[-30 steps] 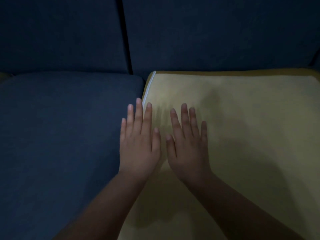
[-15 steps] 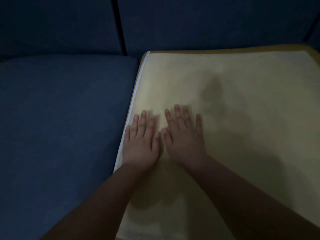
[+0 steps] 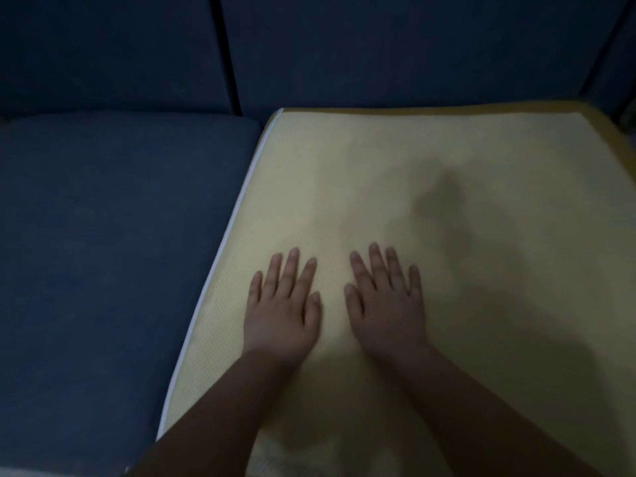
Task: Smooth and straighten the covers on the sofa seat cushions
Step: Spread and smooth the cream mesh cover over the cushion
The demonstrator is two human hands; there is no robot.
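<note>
Both hands lie flat, fingers straight and slightly spread, holding nothing. Left hand (image 3: pixel 280 315) and right hand (image 3: pixel 385 311) sit side by side, not touching, palms down on the yellow cover (image 3: pixel 378 173), lower centre of frame. The cover fills the right half. Its white edge strip (image 3: pixel 237 208) runs beside the blue seat cushion (image 3: pixel 103 253).

Best approach, likely: even palm pressure, sweeping outward to the edges and keeping the strip straight.

Dim room. Dark blue back cushions (image 3: pixel 378 46) run across the top.

Matt yellow waffle-weave cloth cover (image 3: pixel 395 187); matt navy woven cloth cushion (image 3: pixel 113 242).
</note>
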